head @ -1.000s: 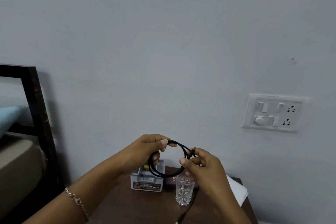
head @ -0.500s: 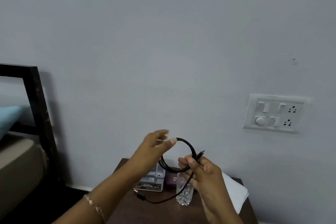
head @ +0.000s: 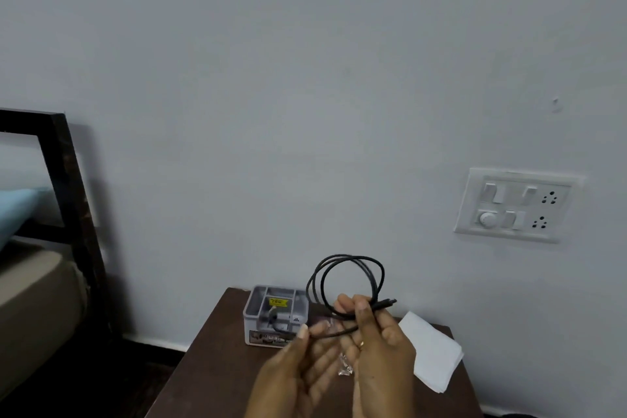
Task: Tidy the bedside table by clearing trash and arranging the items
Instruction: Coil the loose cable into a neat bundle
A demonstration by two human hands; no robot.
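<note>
A black cable (head: 342,266) is coiled into a loop above the brown bedside table (head: 210,353). My right hand (head: 376,346) pinches the loop at its bottom, the plug end sticking out to the right. My left hand (head: 298,373) is palm up just below and holds a loose strand of the same cable between thumb and fingers. A grey box (head: 274,314) with a yellow label stands at the table's back. A clear drinking glass (head: 346,363) is mostly hidden behind my hands. A white tissue (head: 431,353) lies on the right side of the table.
A white switchboard (head: 515,207) with sockets is on the wall to the right. A dark bed frame (head: 68,200) with a beige mattress and a blue pillow stands to the left. The wall rises right behind the table.
The cable now forms a larger loop held up by my right hand. My left hand has dropped from the top of the loop to below it, holding the trailing strand.
</note>
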